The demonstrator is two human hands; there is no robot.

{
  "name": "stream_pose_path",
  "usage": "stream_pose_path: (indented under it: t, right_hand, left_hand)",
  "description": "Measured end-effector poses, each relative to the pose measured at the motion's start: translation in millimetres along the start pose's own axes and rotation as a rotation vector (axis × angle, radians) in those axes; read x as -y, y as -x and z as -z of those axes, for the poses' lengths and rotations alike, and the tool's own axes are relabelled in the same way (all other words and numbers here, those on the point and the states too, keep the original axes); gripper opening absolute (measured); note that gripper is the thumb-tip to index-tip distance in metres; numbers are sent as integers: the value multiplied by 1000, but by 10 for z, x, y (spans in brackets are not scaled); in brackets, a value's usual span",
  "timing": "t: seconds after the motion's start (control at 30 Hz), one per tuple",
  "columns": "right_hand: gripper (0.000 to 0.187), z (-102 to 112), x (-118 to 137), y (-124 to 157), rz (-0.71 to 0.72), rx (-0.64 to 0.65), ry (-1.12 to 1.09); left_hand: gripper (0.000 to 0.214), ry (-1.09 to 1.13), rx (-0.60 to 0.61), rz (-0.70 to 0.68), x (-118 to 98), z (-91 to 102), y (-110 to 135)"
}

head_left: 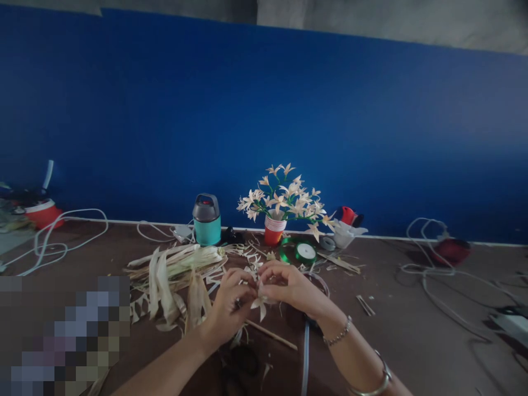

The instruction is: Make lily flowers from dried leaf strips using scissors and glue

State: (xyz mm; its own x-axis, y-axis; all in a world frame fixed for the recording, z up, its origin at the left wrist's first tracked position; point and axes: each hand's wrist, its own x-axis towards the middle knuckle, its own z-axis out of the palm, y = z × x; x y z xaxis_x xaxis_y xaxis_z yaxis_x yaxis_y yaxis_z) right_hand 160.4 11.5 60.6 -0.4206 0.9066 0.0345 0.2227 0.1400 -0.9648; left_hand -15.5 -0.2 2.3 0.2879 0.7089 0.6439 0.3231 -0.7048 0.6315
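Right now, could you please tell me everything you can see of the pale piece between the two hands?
The piece is cream, looks thin and dry like husk, and has pointed, petal-like tips, one pointing down. The left hand and right hand pinch it above the table, hiding its upper part.

Small, pale cream, star-like flower of thin, papery, husk-like material (pixel 260 309), pinched between the fingertips of the left hand (pixel 231 305) and the right hand (pixel 292 286), raised over the dark brown tabletop (pixel 391 341). Tilted downward, with narrow, pointed petals splayed to the sides and a longer tip hanging lowest, just beneath the meeting fingers. Partly covered at the top and centre by curled fingers, and too small and blurred there for a count of petals or a clear look at the base.
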Motion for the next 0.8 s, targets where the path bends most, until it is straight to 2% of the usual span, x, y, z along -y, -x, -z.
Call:
stream_pose_path:
  t: [0.13, 0.27, 0.5, 0.63, 0.8]
  right_hand:
    - [5, -15, -28, -5, -38, -3, 57]
    - [6, -32, -57, -16, -166, -26, 1]
    - [4, -93, -104, -48, -221, -106, -77]
    - [3, -94, -80, -37, -225, -76, -135]
    - [8, -102, -68, -15, -246, 11, -328]
  left_hand:
    - [12, -9, -20, 26, -11, -6, 14]
    - [6, -26, -67, 38, -7, -12, 16]
    - [6, -299, -164, 0, -56, 28, 24]
    - [11, -326, -173, -36, -94, 52, 25]
    - [14, -196, -176, 17, -102, 53, 20]
